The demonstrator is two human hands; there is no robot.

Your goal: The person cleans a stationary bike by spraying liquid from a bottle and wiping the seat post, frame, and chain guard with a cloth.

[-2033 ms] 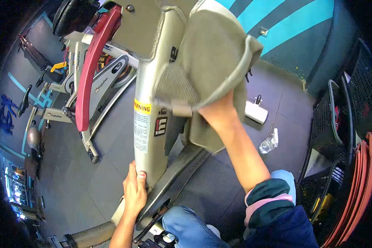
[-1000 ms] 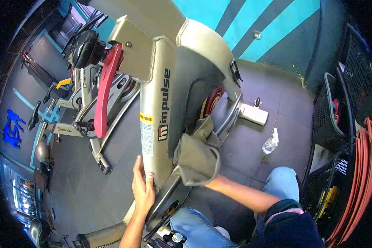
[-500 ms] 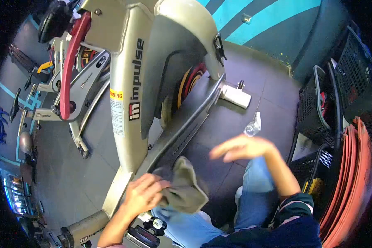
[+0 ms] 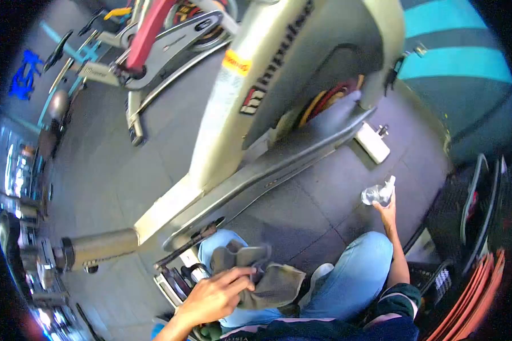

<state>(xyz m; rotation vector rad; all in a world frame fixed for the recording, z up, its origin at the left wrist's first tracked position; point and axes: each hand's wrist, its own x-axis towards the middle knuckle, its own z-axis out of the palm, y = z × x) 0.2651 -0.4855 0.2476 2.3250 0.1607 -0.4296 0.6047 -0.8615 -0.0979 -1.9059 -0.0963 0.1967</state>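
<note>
Our left hand [image 4: 219,295] grips the crumpled grey cloth [image 4: 267,281] on our knee while our right hand [image 4: 388,211] grasps the clear spray bottle [image 4: 378,193].

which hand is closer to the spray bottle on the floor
Right. The right hand reaches out and touches the spray bottle on the floor; the left hand is far off at the knee, gripping the grey cloth.

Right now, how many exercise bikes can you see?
2. The grey bike fills the middle, directly ahead of the person's knees. A second bike stands behind it at the top left. More may be hidden beyond the frame edge.
</note>
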